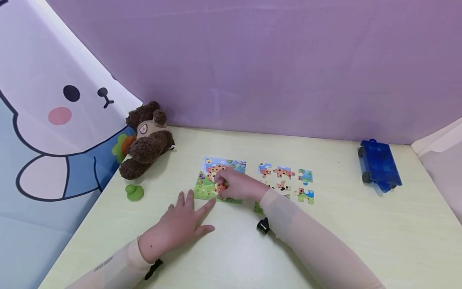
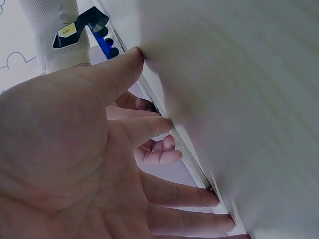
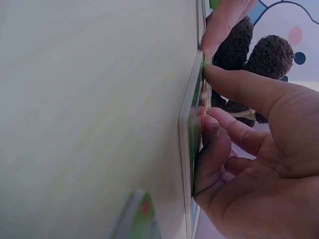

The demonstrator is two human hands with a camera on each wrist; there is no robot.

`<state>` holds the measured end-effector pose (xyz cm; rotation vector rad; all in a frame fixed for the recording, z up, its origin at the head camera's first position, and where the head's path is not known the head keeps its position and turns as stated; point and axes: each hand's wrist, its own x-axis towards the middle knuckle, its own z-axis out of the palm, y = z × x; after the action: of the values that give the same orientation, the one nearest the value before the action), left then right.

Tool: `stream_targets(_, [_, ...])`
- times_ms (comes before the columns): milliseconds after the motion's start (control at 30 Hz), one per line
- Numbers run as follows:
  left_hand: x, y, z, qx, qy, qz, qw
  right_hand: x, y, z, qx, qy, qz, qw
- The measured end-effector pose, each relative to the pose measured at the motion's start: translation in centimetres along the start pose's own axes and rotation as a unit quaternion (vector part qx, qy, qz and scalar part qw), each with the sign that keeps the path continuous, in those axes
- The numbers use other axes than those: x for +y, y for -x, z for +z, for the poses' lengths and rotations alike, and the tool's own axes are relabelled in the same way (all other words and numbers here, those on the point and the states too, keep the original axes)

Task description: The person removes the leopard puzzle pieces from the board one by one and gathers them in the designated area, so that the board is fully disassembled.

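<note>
My right hand (image 1: 236,184) is over a colourful puzzle board (image 1: 203,189) printed with a spotted leopard. Its curled fingers and thumb pinch a small puzzle piece (image 1: 219,187) at the board's surface, largely covered by the fingers. In the right wrist view the thumb and fingertips meet the board's face. Spread flat on the table, my left hand (image 1: 178,224) has its index fingertip at the board's near edge. Several loose puzzle pieces (image 1: 284,172) lie in rows to the right, some hidden behind the right forearm.
A brown teddy bear (image 1: 149,146) leans at the table's back left, with a small green toy duck (image 1: 134,192) in front of it. At the far right stands a blue toy cart (image 1: 380,164). A purple cloth (image 1: 252,68) hangs along the back edge.
</note>
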<state>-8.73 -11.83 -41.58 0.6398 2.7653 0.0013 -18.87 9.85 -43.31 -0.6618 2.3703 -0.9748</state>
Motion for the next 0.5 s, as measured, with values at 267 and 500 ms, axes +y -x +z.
stream_targets(267, [-0.04,-0.10,-0.18,-0.006,0.001,-0.003,1.0000,0.17,-0.31,0.03,-0.002,0.001,0.001,1.0000])
stream_targets(500, [-0.10,-0.15,-0.13,-0.006,-0.001,-0.002,1.0000,0.15,-0.45,0.05,-0.009,-0.030,0.023,0.9992])
